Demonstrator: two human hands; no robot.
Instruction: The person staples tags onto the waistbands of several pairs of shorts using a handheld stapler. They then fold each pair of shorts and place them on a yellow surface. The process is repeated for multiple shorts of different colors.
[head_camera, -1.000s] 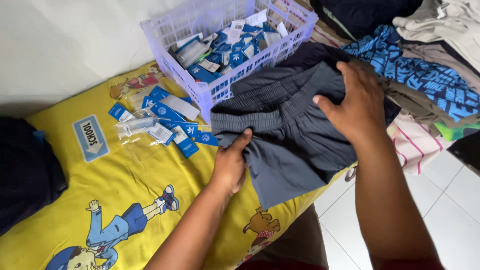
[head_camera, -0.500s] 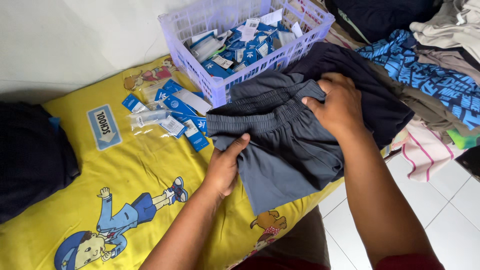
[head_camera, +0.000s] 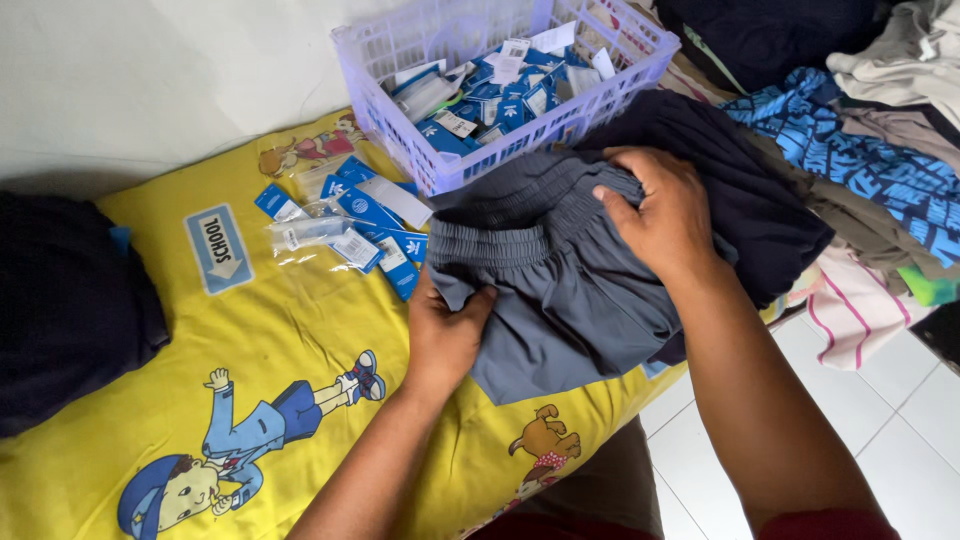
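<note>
- The grey shorts (head_camera: 570, 290) lie on the yellow cartoon-print sheet (head_camera: 250, 330), their gathered waistband turned toward the basket, and partly overlapping a dark navy garment (head_camera: 740, 190) beneath them.
- The left hand (head_camera: 445, 335) holds the near left corner of the grey shorts, just below the waistband; its grip is closed on the cloth, thumb on top and the fingers tucked under the edge.
- The right hand (head_camera: 660, 215) lies on top of the shorts at the far right end of the waistband; its fingers curl over the elastic, so its grip also pinches the fabric.
- A lilac plastic basket (head_camera: 400, 55) stands just beyond the shorts, touching or nearly touching their upper edge; it holds many blue and white card tags (head_camera: 495, 95).
- More blue tags and small clear plastic bags (head_camera: 345, 225) lie scattered on the sheet just left of the shorts, next to the basket.
- A dark folded cloth (head_camera: 70, 300) lies at the left edge of the sheet, well apart from the hands.
- To the right is a pile of clothes: a blue patterned garment (head_camera: 860, 160), a pink-striped white piece (head_camera: 860, 310) and pale fabric (head_camera: 900, 60) at the top corner.
- White floor tiles (head_camera: 900, 430) show at the lower right.
</note>
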